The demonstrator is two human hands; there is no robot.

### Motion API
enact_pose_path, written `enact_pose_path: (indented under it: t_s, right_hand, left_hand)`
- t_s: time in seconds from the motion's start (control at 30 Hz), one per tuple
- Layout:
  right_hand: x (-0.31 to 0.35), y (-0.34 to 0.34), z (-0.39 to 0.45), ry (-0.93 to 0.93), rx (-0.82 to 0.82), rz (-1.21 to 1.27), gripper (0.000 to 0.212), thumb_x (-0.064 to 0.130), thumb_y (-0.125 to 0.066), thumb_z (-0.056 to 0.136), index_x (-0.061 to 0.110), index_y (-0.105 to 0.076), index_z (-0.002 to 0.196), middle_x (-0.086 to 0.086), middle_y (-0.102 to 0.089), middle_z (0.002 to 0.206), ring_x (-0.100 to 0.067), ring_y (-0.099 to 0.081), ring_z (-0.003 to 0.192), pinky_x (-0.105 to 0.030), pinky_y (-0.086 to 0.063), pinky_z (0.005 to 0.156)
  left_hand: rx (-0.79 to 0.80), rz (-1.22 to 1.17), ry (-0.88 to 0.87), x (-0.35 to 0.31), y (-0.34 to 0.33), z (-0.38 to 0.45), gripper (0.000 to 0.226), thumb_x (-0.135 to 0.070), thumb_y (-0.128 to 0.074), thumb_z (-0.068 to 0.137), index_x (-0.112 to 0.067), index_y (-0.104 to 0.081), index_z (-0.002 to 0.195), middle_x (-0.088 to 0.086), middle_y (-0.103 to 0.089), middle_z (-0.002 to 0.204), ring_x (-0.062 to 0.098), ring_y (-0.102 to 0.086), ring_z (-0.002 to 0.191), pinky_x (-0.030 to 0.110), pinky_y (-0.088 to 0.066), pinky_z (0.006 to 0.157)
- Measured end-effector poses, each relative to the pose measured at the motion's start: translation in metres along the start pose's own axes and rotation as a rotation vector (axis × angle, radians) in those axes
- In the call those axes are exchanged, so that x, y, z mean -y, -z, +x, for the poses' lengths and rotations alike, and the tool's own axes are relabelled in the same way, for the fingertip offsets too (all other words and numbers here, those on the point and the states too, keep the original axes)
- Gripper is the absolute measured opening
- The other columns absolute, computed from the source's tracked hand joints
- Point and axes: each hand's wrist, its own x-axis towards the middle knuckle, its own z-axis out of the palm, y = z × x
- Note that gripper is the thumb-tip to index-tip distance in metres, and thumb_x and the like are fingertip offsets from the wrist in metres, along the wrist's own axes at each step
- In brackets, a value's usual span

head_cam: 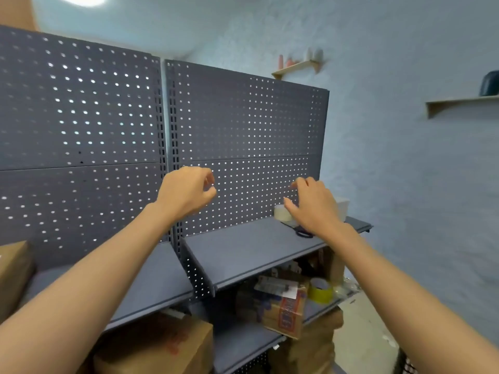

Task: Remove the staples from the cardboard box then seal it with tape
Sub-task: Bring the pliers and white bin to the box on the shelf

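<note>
Both my arms reach forward over a grey metal shelf (243,249) with a pegboard back. My left hand (187,191) hangs in the air with fingers loosely curled and holds nothing. My right hand (313,205) hovers with relaxed fingers just above a pale roll of tape (281,212) at the shelf's back right, partly covering it. A dark looped tool (303,233), partly hidden under my right wrist, lies on the shelf. A cardboard box (162,346) sits on the floor level below the left shelf.
A white box (343,207) stands behind my right hand. The lower shelf holds a printed carton (283,311), a yellow tape roll (320,291) and packets. Another cardboard box (13,273) sits at the left edge. Two wooden wall shelves (297,67) hang on the blue wall.
</note>
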Motion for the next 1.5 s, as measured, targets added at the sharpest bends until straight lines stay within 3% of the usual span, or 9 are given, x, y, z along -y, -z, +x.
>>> enact_pose_path:
  t_s: [0.37,0.63,1.03,1.3,1.5]
  right_hand:
    - [-0.151,-0.039,0.038,-0.078,0.052,-0.025,0.039,0.033,-0.046,0.093,0.008,-0.048,0.122,-0.012,-0.052,0.121,-0.03,-0.046,0.109,-0.037,-0.038,0.086]
    - [-0.223,-0.105,0.08,-0.092,0.15,-0.038,0.042,0.031,-0.045,0.094,0.009,-0.044,0.129,-0.011,-0.05,0.127,-0.028,-0.045,0.115,-0.034,-0.038,0.089]
    - [-0.318,-0.183,0.145,-0.106,0.315,-0.037,0.05,0.032,-0.055,0.088,0.01,-0.042,0.131,-0.011,-0.048,0.127,-0.028,-0.043,0.116,-0.033,-0.037,0.089]
    - [-0.356,-0.232,0.185,0.096,0.503,0.03,0.066,0.031,-0.07,0.074,0.016,-0.043,0.132,-0.007,-0.049,0.128,-0.027,-0.041,0.117,-0.033,-0.035,0.092]
    - [-0.385,-0.251,0.203,0.268,0.621,0.056,0.041,0.024,-0.069,0.076,0.012,-0.056,0.113,-0.007,-0.062,0.11,-0.028,-0.054,0.101,-0.032,-0.036,0.075]
  left_hand:
    - [0.066,-0.04,-0.026,-0.112,-0.101,0.078,0.026,-0.029,-0.051,0.088,-0.019,-0.064,0.108,-0.005,-0.068,0.107,0.021,-0.059,0.1,0.029,-0.037,0.07]
    - [0.119,-0.115,-0.041,-0.149,-0.207,0.134,0.024,-0.026,-0.05,0.087,-0.017,-0.064,0.105,-0.003,-0.069,0.101,0.021,-0.061,0.094,0.027,-0.038,0.068]
    - [0.272,-0.149,0.013,-0.187,-0.332,0.204,0.026,-0.027,-0.052,0.088,-0.017,-0.064,0.108,-0.003,-0.068,0.107,0.02,-0.059,0.1,0.031,-0.044,0.074]
    - [0.405,-0.104,0.184,-0.207,-0.385,0.208,0.027,-0.028,-0.051,0.087,-0.018,-0.063,0.109,-0.001,-0.067,0.106,0.023,-0.06,0.098,0.032,-0.043,0.074]
    - [0.546,-0.079,0.374,-0.238,-0.418,0.205,0.036,-0.041,-0.056,0.086,-0.009,-0.057,0.104,0.007,-0.061,0.103,0.028,-0.056,0.094,0.033,-0.042,0.077]
